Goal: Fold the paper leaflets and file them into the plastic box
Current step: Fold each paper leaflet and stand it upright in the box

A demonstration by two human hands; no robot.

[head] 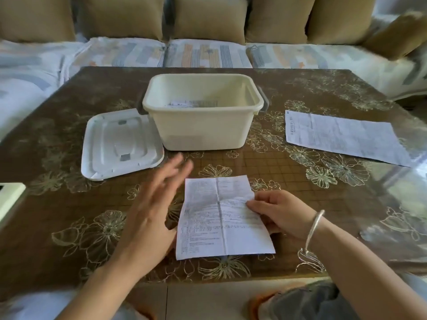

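Thin, creased white printed paper leaflet [221,218] lies on the floral brown table [288,172] before the cream plastic box [201,132], right hand [280,213] pinching its right edge, left hand [150,209] spread wide and empty; likely light, floppy, best gripped at edges.

Fingers of left hand [147,215] motion-blurred, leaflet [221,215] print too small to read, papers [191,103] in plastic box [203,132] mostly hidden behind its front wall, white object [9,199] cut by left edge
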